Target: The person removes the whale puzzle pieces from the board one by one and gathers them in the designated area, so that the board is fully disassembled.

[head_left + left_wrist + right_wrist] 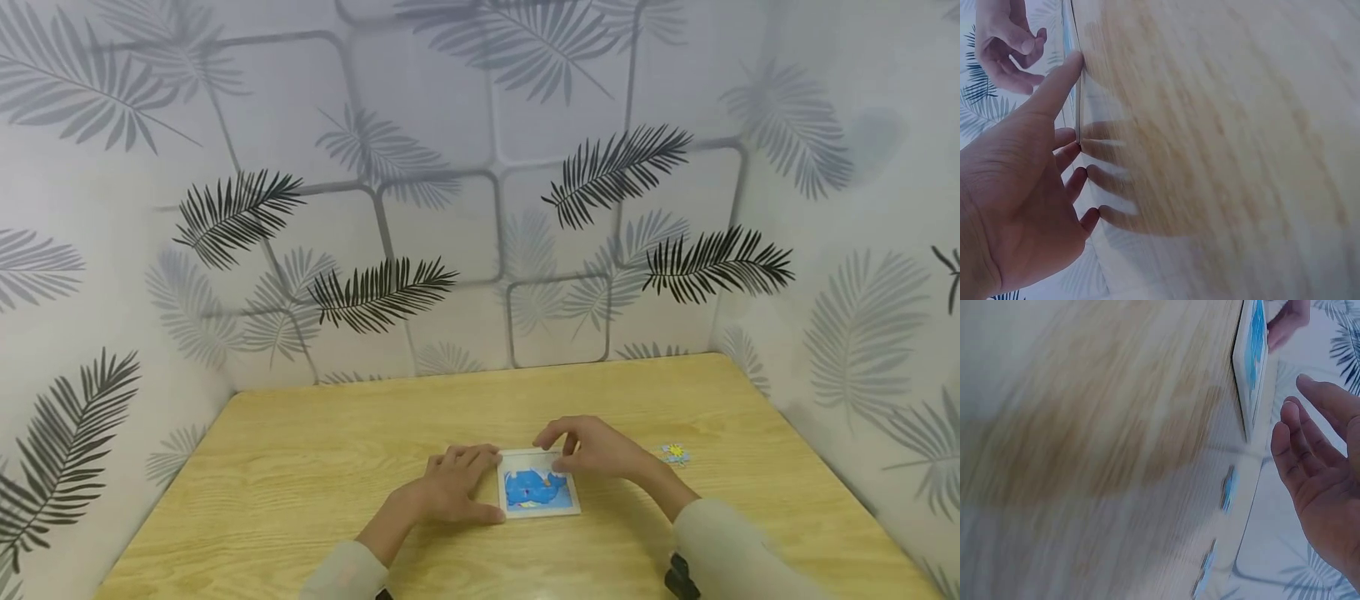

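A jigsaw puzzle in a white frame (542, 514) lies flat on the table, with a blue whale picture (534, 490) inside it. My left hand (453, 487) rests at the frame's left side, thumb at the near corner and the other fingers spread along the far part. In the left wrist view its fingertips (1090, 215) touch the tabletop beside the frame's edge. Over the frame's far right corner hovers my right hand (600, 450), fingers gently bent. The right wrist view shows this hand (1325, 462) with a gap between thumb and fingers and nothing in it.
Loose jigsaw pieces with a yellow sun (675, 452) lie on the wooden table (337, 442) to the right of my right hand. Two separate pieces show in the right wrist view, one piece (1229, 489) nearer the frame. Leaf-patterned walls (442, 225) enclose the table's back and sides.
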`<action>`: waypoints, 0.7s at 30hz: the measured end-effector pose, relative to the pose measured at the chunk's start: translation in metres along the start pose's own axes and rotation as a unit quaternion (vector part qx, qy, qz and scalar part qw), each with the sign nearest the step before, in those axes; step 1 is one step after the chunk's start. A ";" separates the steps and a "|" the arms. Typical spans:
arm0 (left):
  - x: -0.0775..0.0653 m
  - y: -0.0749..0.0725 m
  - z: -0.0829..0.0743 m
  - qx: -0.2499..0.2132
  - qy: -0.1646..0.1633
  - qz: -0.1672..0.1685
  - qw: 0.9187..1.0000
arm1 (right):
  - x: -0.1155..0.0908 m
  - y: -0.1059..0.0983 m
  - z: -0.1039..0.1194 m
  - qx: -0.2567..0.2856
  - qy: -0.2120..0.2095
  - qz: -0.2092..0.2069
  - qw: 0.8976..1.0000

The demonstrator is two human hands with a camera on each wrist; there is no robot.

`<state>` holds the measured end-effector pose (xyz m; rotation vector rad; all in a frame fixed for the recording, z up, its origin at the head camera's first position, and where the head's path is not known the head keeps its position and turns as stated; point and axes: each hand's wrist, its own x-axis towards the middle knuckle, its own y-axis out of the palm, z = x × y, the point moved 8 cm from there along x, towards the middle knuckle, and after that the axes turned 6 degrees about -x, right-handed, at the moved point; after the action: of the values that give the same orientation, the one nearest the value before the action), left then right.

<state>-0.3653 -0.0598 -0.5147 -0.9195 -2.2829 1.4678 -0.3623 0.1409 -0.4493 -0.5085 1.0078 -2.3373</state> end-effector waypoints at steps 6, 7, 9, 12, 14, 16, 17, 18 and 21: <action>0.000 -0.002 0.000 -0.005 -0.003 0.003 1.000 | 0.017 0.022 0.013 0.009 -0.015 0.034 0.999; 0.000 -0.002 0.000 -0.007 -0.001 0.002 1.000 | 0.019 0.025 0.014 0.009 -0.014 0.036 0.999; 0.000 -0.003 -0.002 -0.012 0.001 -0.001 1.000 | 0.023 0.029 0.015 0.012 -0.011 0.040 0.999; 0.000 -0.003 -0.004 -0.017 0.001 0.002 1.000 | 0.027 0.034 0.017 0.009 -0.007 0.045 0.999; 0.000 -0.003 -0.005 -0.019 -0.001 0.007 1.000 | 0.028 0.037 0.019 0.003 -0.004 0.049 0.999; -0.001 -0.003 -0.005 -0.017 -0.003 0.010 1.000 | 0.030 0.039 0.020 -0.004 0.000 0.049 0.999; -0.001 -0.003 -0.005 -0.016 -0.004 0.011 1.000 | 0.031 0.039 0.020 -0.007 0.004 0.049 0.999; -0.002 -0.004 -0.006 -0.014 -0.006 0.011 1.000 | 0.031 0.040 0.021 -0.008 0.009 0.048 0.999; -0.003 -0.005 -0.006 -0.012 -0.011 0.013 1.000 | 0.032 0.042 0.021 -0.009 0.028 0.046 0.999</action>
<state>-0.3617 -0.0586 -0.5069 -0.9489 -2.3180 1.4707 -0.3632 0.0858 -0.4631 -0.3985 1.0566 -2.2739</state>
